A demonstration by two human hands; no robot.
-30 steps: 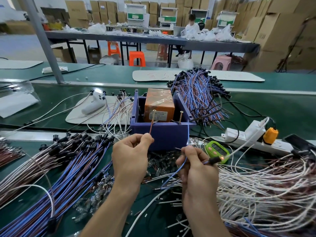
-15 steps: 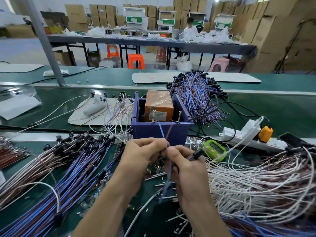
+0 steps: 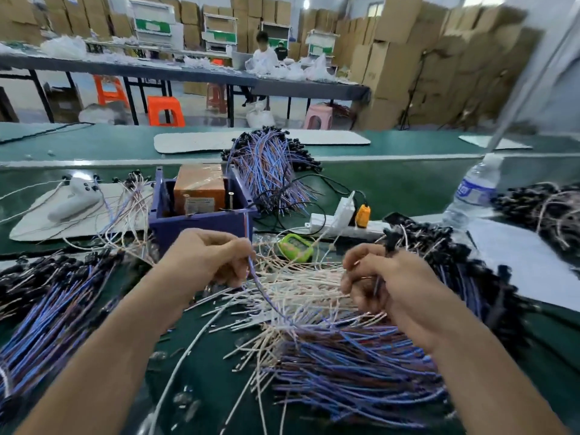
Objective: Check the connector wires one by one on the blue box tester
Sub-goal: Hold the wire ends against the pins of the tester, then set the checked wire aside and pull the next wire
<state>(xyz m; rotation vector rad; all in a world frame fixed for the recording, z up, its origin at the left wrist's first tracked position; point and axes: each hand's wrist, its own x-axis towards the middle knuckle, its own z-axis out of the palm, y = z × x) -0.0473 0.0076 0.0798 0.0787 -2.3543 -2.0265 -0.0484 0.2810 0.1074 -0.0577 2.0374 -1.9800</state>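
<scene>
- Your left hand (image 3: 213, 262) sits just in front of the blue box tester (image 3: 201, 229), with thumb and fingers pinched tight on a blue-and-brown wire (image 3: 260, 287).
- Above your pinch the wire rises to the box's front right corner. Below it, the wire curves down and right into the loose white wires (image 3: 307, 277) spread on the green table (image 3: 392, 189).
- Your right hand (image 3: 383, 284) is well to the right of the box, its fingers curled round a black connector (image 3: 390, 243) that sticks up above your knuckles.
- Motion blur hides whether that connector belongs to the wire in your left hand.
- Inside the box stands an orange block (image 3: 201, 188), with 1 thin metal pin (image 3: 231, 199) upright beside it.
- A green meter (image 3: 295, 248) lies between your 2 hands, just right of the box.
- Behind the meter is a white power strip (image 3: 326, 219) carrying an orange plug (image 3: 363, 215).
- 3 piles of blue and brown wires surround you: a far bundle (image 3: 270, 171) behind the box, a left bundle (image 3: 53, 315) beside your left forearm, and a near bundle (image 3: 361, 372) under your right forearm.
- A water bottle (image 3: 474, 189) stands at the far right.
</scene>
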